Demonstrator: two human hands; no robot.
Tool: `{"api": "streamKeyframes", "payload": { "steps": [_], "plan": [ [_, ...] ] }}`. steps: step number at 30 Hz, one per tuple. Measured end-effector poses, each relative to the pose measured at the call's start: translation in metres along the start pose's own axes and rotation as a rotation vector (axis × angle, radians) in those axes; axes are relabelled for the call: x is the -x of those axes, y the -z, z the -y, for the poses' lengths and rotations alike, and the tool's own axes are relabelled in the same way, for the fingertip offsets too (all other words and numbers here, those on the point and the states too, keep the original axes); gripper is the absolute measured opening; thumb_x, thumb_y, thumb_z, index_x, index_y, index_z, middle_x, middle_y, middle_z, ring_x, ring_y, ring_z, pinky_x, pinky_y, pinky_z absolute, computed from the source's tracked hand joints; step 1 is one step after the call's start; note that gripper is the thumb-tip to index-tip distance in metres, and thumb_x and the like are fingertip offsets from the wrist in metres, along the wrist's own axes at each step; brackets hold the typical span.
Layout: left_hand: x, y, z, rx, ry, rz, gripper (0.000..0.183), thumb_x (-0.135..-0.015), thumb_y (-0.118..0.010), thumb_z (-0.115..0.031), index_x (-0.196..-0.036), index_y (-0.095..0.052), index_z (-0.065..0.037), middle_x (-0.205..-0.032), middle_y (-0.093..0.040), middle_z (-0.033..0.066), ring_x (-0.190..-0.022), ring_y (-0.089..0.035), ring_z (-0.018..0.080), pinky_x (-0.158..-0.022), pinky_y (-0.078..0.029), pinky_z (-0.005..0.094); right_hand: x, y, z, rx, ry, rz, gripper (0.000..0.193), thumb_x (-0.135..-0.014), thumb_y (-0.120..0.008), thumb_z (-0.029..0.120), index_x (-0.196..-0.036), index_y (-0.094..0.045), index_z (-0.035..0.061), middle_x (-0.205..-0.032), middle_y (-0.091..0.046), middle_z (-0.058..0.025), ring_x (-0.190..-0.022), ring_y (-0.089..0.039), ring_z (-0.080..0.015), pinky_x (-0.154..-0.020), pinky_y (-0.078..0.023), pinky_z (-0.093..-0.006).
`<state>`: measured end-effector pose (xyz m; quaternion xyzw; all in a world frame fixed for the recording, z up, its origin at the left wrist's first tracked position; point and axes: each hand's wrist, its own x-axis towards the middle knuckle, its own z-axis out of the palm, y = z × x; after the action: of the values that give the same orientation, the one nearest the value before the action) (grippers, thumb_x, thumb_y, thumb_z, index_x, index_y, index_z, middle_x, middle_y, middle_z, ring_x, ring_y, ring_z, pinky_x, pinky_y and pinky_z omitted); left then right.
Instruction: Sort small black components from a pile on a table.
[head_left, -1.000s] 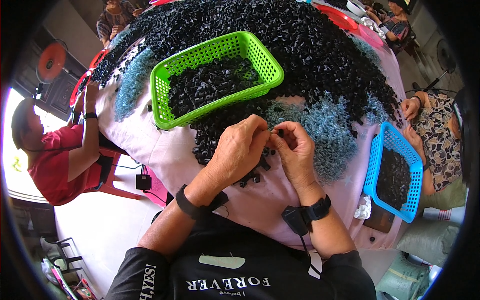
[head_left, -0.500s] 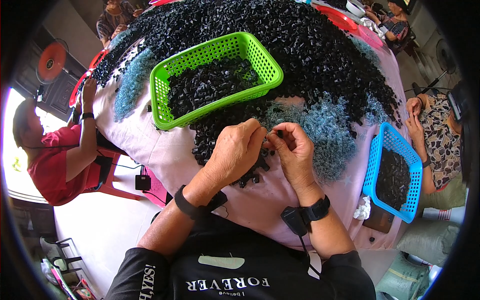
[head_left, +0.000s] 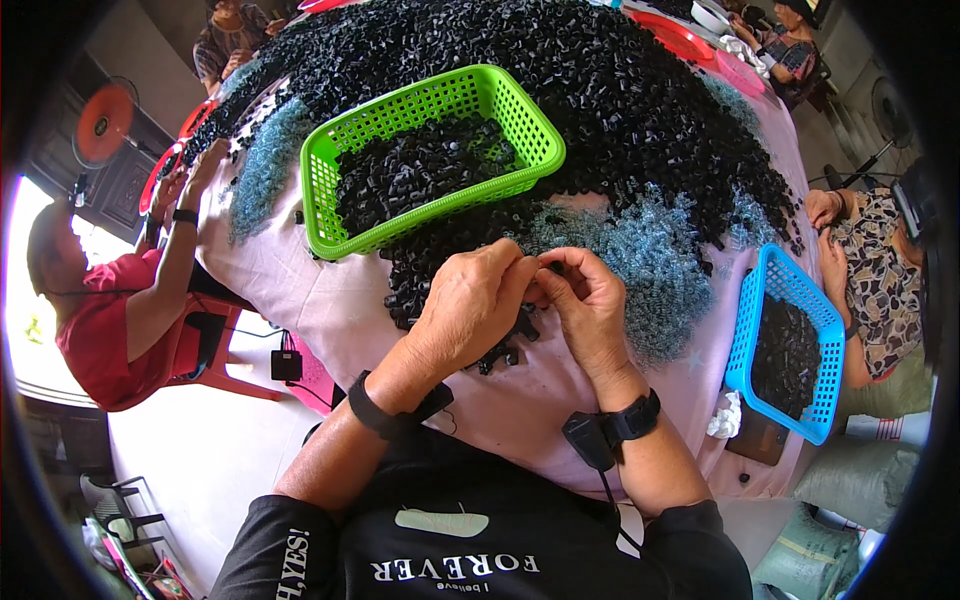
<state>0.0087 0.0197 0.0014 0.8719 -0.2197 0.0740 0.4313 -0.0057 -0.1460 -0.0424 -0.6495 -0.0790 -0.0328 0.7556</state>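
My left hand (head_left: 472, 298) is closed, its fingertips meeting those of my right hand above the near edge of a heap of small black plastic parts (head_left: 640, 120). Whatever the left fingers pinch is hidden behind the hand. Between the thumb and fingers of my right hand (head_left: 590, 300) a small black plastic part (head_left: 557, 267) shows partly. Just beyond both hands stands a green plastic basket (head_left: 440, 218), partly filled with black parts. A pile of clear bluish springs (head_left: 655, 280) lies right beside my right hand.
A blue basket (head_left: 742, 350) holding black parts stands at the right table edge, near a crumpled white tissue (head_left: 725, 415). Another spring pile (head_left: 270, 160) lies at the left. Co-workers sit around the pink-covered table (head_left: 340, 300), one in a red shirt (head_left: 110, 300) at left.
My hands stay almost in place, with the fingertips drawn slightly closer together. The co-worker at left has reached further over the table. The co-worker at right has moved their hands apart.
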Motion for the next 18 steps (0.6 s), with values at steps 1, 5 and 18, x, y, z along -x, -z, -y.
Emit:
{"api": "streamKeyframes", "payload": {
  "steps": [1, 5, 18],
  "plan": [
    [-0.0001, 0.0, 0.0004, -0.001, 0.0, 0.0, 0.015, -0.096, -0.06, -0.01, -0.085, -0.059, 0.001, -0.07, -0.063, 0.0171, -0.065, -0.067, 0.035, -0.059, -0.051, 0.0393, -0.0004, 0.0002, 0.0002, 0.0, -0.015, 0.001, 0.015, -0.099, -0.068, 0.009, -0.111, -0.064, 0.0015, -0.093, -0.071, -0.0038, -0.079, -0.07, -0.0096, -0.071, -0.058, -0.0227],
    [-0.0016, -0.0021, 0.0034, 0.105, -0.077, -0.025, 0.008, -0.093, -0.062, -0.007, -0.09, -0.059, 0.0, -0.074, -0.067, 0.0154, -0.067, -0.07, 0.0309, -0.061, -0.053, 0.0369, -0.0015, 0.0027, -0.0014, -0.043, -0.029, -0.013, 0.016, -0.098, -0.068, 0.009, -0.111, -0.064, 0.0009, -0.093, -0.071, -0.0045, -0.079, -0.07, -0.0096, -0.071, -0.059, -0.0229],
    [0.0006, 0.0052, 0.0056, 0.026, -0.02, -0.07, 0.006, -0.09, -0.062, -0.004, -0.093, -0.06, 0.001, -0.074, -0.067, 0.0153, -0.065, -0.069, 0.0247, -0.059, -0.053, 0.0342, -0.0002, 0.0015, -0.0009, -0.073, -0.083, 0.035, 0.018, -0.099, -0.068, 0.01, -0.112, -0.058, 0.0021, -0.096, -0.071, -0.0069, -0.08, -0.071, -0.0116, -0.072, -0.06, -0.0243]
  ]
}}
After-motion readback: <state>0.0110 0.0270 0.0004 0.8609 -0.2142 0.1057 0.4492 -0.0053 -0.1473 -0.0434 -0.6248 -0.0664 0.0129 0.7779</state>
